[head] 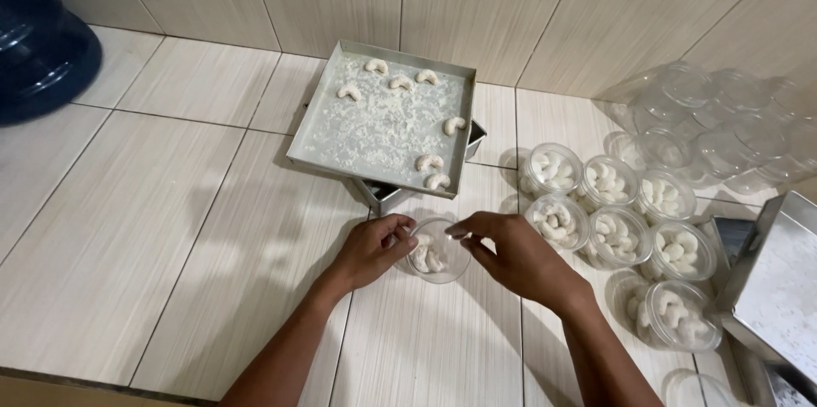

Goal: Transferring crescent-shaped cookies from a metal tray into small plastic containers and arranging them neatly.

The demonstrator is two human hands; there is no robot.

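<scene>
1. The left hand (372, 249) grips the left side of a small clear jar (438, 260) on the tiled floor (170, 228), fingers curled against its wall.
2. The right hand (515, 255) reaches over the jar's right rim – thumb and forefinger pinched close together at the edge; whether they hold a cookie I cannot tell.
3. The jar stands between both hands, just in front of the tray (383, 117), and a few white crescent cookies (428, 259) lie inside it.
4. The tray is square, metal, dusted with white crumbs – it rests tilted on another tin (385, 194), and a handful of loose cookies (425, 162) lie along its far and right edges.
5. To the right stand seven filled jars (613, 203), grouped close together.
6. Empty clear jars (723, 117) pile up by the wall beyond them.
7. A second metal tray (779, 288) leans at the right edge.
8. A dark blue jug (34, 41) sits in the far left corner.
</scene>
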